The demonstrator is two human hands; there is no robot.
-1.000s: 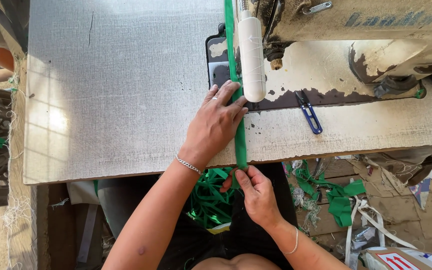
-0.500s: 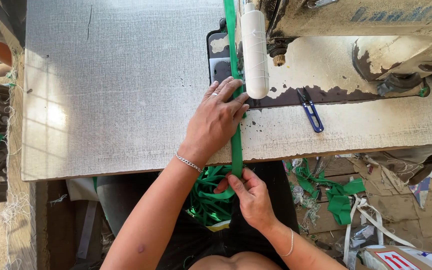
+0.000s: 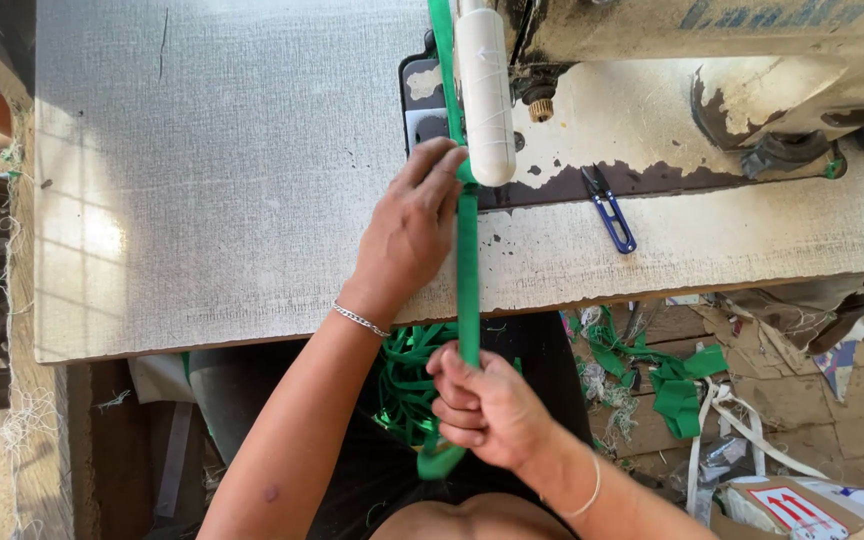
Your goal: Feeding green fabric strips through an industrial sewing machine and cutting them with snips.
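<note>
Head view, left hand (image 3: 407, 235) fingers flat on green strap (image 3: 467, 270), right hand (image 3: 482, 405) fingers pinching it

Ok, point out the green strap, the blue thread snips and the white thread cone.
green strap (image 3: 467, 270), head view, flat stretch between the two hands
blue thread snips (image 3: 614, 212), head view, blue handle
white thread cone (image 3: 483, 95), head view, middle of its side
</note>
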